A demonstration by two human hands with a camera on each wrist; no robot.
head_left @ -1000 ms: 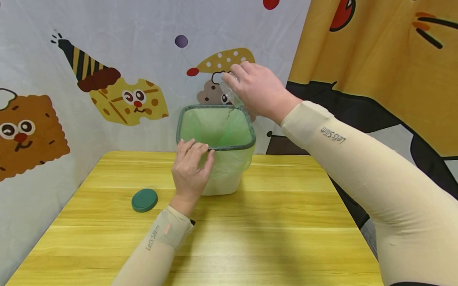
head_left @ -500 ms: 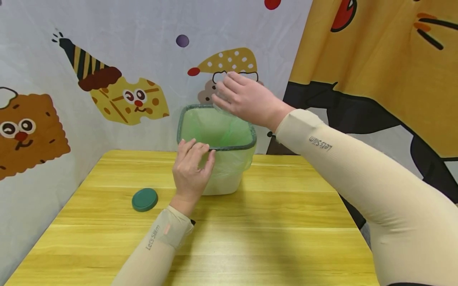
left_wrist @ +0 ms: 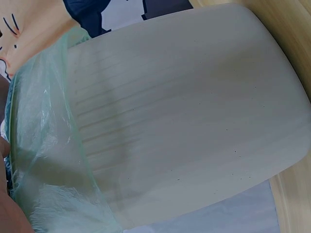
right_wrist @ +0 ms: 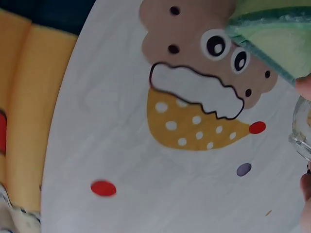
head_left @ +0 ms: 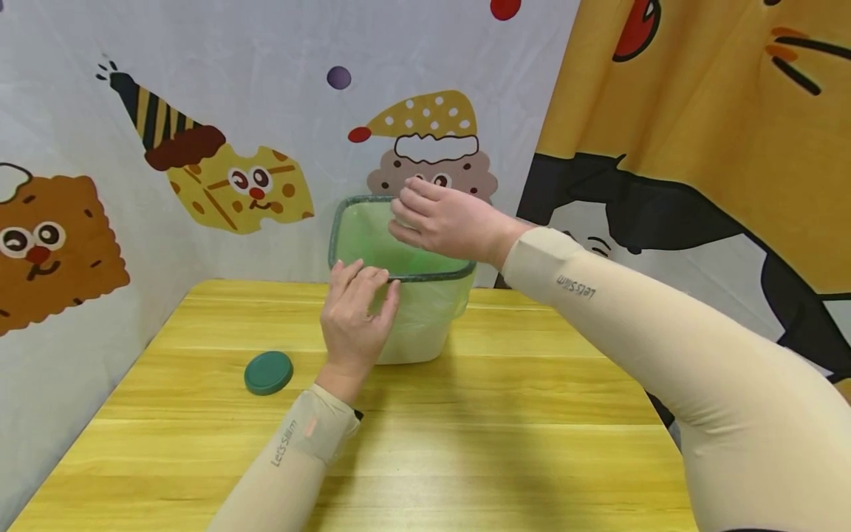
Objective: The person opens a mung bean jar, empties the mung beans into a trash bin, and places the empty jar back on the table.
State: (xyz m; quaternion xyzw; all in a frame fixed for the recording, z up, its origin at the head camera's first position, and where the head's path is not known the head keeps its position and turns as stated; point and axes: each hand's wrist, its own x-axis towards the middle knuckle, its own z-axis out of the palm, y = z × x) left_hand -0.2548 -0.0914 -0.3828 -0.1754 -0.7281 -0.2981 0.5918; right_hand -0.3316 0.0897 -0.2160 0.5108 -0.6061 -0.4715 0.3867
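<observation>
A white trash can (head_left: 415, 336) stands at the back of the table, lined with a pale green plastic bag (left_wrist: 43, 121) folded over its dark green rim (head_left: 432, 276). My left hand (head_left: 355, 318) grips the rim at its near left corner. Over the opening, my right hand (head_left: 445, 218) holds a clear jar (right_wrist: 302, 128). In the head view the fingers hide nearly all of the jar, and its contents cannot be made out. A round green lid (head_left: 269, 372) lies on the table to the left of the can.
The wooden table (head_left: 505, 443) reaches back to a white cloth backdrop (head_left: 266, 44) printed with cartoon food. A yellow, black and white printed curtain (head_left: 665, 111) hangs at the right.
My right hand has come down and slightly left with the jar, from above the far right rim to over the opening. Dark bits fell from it earlier. The left hand stays put.
</observation>
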